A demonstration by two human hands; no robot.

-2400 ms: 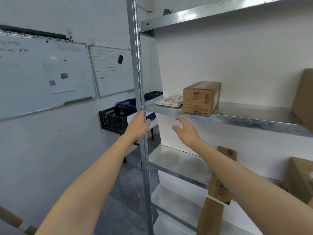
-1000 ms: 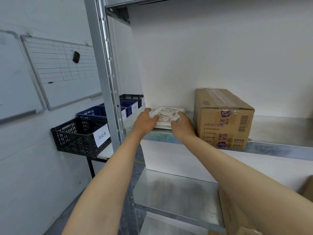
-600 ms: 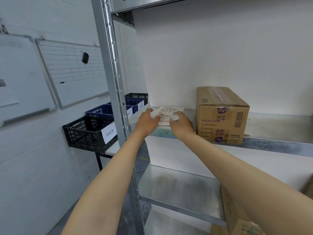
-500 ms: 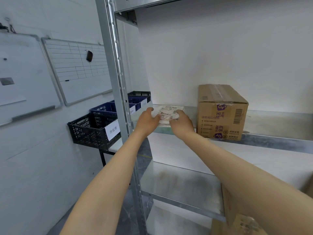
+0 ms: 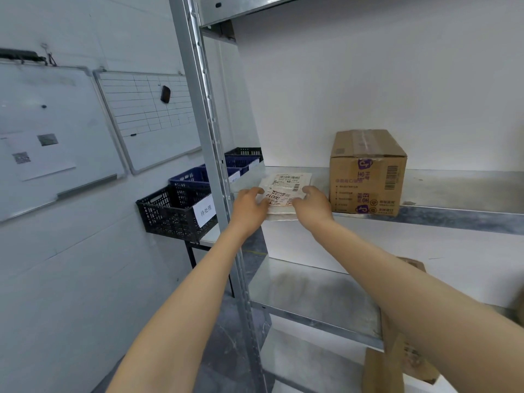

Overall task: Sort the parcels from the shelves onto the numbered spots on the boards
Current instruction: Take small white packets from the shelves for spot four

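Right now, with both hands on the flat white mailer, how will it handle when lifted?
Probably floppy: the mailer looks like a thin soft pouch, gripped by left hand and right hand at its sides. Likely light: it lies nearly flat on the shelf. Too flat to roll or tip.

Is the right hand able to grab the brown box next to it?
Probably yes. The right hand holds the flat parcel right beside the brown box, nothing between them, but it must let go first.

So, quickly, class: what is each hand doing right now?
Left hand: grips the flat parcel at its left edge.
Right hand: grips its right edge.
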